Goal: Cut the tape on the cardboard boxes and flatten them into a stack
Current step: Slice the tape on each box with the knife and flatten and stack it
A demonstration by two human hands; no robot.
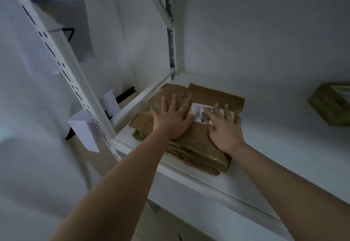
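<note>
Brown corrugated cardboard, flattened into a stack (pixel 191 146), lying on a white shelf (pixel 265 165) near its left end, close to the front lip. Left hand (pixel 171 121) pressed palm-down on the top sheet, fingers straight and spread, forearm extended up from the lower left. Right hand (pixel 224 129) laid on the right part of the same sheet, fingers mostly straight, thumb side curled over a small blade (pixel 205 116) with its grey tip pointing across the shipping label (pixel 200 113); exact grip on the blade handle not discernible. Both forearms bare, reaching forward and upward into the shelf bay.

Top sheet matte, creased, with flap edges projecting at the rear and left. Lower layers at the front edge wrapped in glossy, wrinkled tape with a greenish sheen. Label white, rectangular, printed with barcodes; text too small to read.

Stack bounded on the left by a white perforated steel upright (pixel 62 70) and a side rail. Bare shelf surface extending to the right of the stack as far as a second taped cardboard box (pixel 330 104), well apart, at the right margin. White wall behind; upper shelf overhead. White paper sheets (pixel 83 129) hanging from the upright, outside the bay.
</note>
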